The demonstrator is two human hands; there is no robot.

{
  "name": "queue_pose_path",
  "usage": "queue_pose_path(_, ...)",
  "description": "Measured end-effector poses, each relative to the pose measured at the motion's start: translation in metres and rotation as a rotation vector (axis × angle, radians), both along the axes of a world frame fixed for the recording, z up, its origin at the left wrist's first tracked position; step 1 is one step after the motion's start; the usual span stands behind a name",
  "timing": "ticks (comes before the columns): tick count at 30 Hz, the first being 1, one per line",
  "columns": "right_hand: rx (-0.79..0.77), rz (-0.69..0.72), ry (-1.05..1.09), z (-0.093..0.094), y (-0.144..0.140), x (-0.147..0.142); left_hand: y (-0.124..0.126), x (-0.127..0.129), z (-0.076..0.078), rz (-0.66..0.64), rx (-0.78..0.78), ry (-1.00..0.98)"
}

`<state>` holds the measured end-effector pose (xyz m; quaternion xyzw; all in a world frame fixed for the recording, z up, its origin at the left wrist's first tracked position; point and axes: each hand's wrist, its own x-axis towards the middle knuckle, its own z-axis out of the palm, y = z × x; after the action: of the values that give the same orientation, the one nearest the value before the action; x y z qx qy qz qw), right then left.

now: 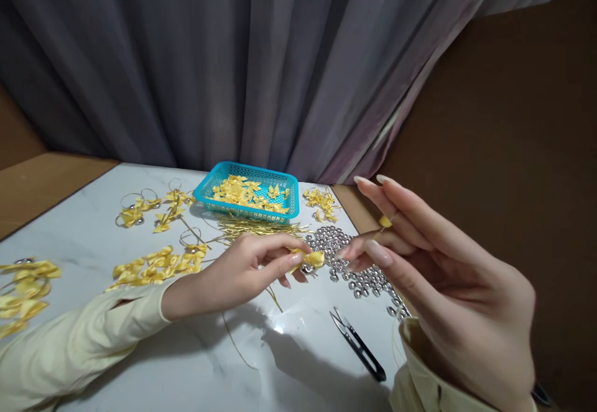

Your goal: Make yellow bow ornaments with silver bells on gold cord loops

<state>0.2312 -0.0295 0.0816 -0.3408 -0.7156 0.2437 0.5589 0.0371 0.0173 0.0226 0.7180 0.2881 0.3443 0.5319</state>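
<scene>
Yellow ribbon bow (311, 258) pinched in left hand (242, 275) fingers, long axis pointed toward right hand (433, 275); gold thread (368, 235) nipped by right fingers, just beside bow, above desk (298, 350).

Yellow ribbon bows at the left (21, 291): cut off by the picture's edge. Small silver bell under the left hand's fingertips (306, 269): mostly hidden. Right wrist: cut off below.

I found no writing, label, brand or number to read on anything in front of me that moment.
</scene>
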Motion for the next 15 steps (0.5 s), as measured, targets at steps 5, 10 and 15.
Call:
queue_pose_path(5, -0.045, 0.02, -0.009, -0.0021, 0.0031, -0.0018, -0.0019, 0.0031, 0.0039, -0.058, -0.121, -0.045)
queue_pose_path(10, -0.058, 0.033, 0.004, -0.0025, 0.0054, -0.0026, -0.0023, 0.0027, 0.0064, -0.028, -0.196, -0.009)
queue_pose_path(15, -0.076, 0.015, 0.018, -0.0018, 0.0053, -0.0016, -0.0026, 0.0021, 0.0054, -0.013, -0.21, -0.019)
